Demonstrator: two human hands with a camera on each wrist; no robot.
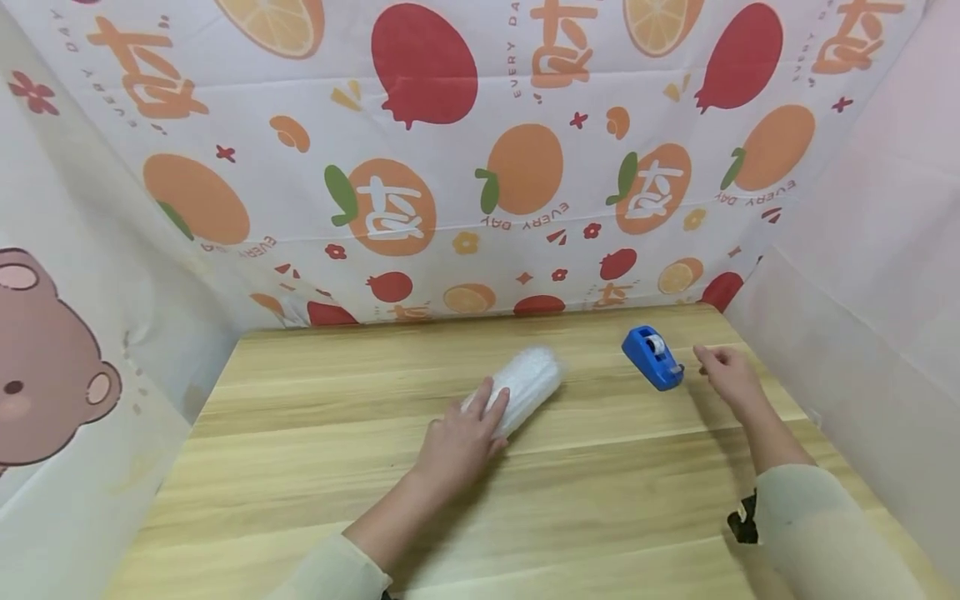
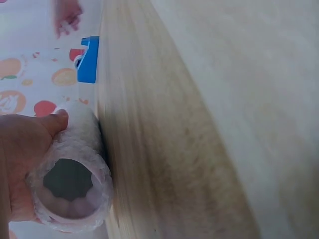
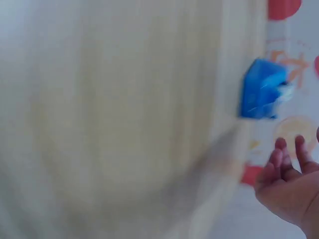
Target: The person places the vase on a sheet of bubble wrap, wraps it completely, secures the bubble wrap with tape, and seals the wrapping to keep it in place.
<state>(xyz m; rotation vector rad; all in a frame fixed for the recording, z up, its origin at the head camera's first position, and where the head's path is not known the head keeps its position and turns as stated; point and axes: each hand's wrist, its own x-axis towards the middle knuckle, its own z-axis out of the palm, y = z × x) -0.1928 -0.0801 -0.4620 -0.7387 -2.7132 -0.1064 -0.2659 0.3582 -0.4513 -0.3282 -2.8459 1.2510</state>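
Observation:
A cylinder wrapped in clear bubble wrap (image 1: 529, 385) lies slantwise on the wooden table. My left hand (image 1: 459, 437) grips its near end, and in the left wrist view the thumb (image 2: 59, 119) lies along the wrap. The near end shows a round, dark opening with a pale rim. A blue tape dispenser (image 1: 651, 358) with a roll of tape stands at the back right. Just right of it, my right hand (image 1: 731, 379) is raised off the table with loosely bent fingers. No held thing can be made out in it; the right wrist view is blurred.
The wooden table (image 1: 300, 450) carries the cylinder and dispenser. A fruit-print cloth (image 1: 465, 192) hangs along its back edge. Pale cloths close in both sides, the left one with a printed bear (image 1: 45, 367).

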